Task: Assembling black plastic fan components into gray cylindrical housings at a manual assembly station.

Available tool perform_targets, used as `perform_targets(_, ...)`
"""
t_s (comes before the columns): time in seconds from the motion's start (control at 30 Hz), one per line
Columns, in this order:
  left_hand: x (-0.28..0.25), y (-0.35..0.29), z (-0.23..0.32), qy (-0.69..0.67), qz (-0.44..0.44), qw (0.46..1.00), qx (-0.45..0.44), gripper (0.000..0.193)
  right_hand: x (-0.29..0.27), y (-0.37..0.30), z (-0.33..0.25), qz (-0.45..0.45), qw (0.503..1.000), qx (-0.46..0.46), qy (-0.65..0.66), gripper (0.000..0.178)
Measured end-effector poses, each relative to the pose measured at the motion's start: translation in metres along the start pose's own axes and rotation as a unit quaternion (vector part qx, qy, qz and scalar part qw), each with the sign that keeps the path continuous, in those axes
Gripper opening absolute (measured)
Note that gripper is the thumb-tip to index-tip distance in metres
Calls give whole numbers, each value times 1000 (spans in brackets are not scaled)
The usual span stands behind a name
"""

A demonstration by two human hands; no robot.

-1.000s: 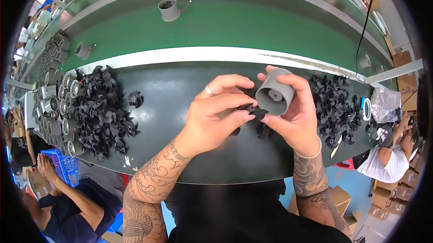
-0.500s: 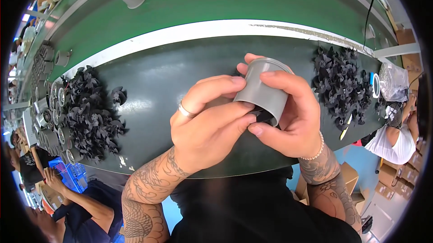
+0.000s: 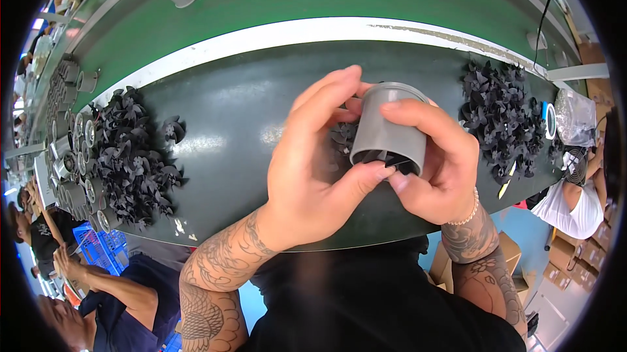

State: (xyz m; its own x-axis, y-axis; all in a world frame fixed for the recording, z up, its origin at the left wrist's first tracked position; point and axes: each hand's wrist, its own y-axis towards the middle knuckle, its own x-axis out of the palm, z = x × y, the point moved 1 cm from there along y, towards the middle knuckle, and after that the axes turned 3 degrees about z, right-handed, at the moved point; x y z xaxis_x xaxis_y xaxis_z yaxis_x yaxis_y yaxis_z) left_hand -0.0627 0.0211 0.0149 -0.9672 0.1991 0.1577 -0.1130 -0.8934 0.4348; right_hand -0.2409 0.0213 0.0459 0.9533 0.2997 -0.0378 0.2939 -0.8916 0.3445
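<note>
Cradling the grey cylindrical housing above the desk, the right hand grasps it, fingers wrapped about its wall and thumb near the lower rim. From my remote seat I see a black bladed impeller just inside the tilted mouth, with the thumb of the left hand at that rim; the left fingers stand raised beside and partly behind the housing, and I cannot tell whether they grip it. To do this well, I'd keep the housing steady, line the impeller up squarely with the bore and press near its hub, since the thin blades look likely to bend. Against the frame half a second ago, the left index finger has left the mouth, the housing stands more upright, and loose impellers show more fully to its left.
</note>
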Motion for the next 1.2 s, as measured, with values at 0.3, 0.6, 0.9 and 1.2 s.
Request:
perform_targets(0.3,-3,-3,9,79,-116,989,-54,60,0,1,4,2,990,-58,-131,60)
perform_targets(0.6,-2,3,11,10,-66,996,-65,56,4,3,2,7,978,-89,-190,58)
perform_targets(0.9,-14,17,23,345,-48,933,94,72,14,-3,6,-10,965,170,197,82)
perform_targets(1.2,-86,119,-51,464,19,876,-127,40,2,7,19,169,977,31,-125,37)
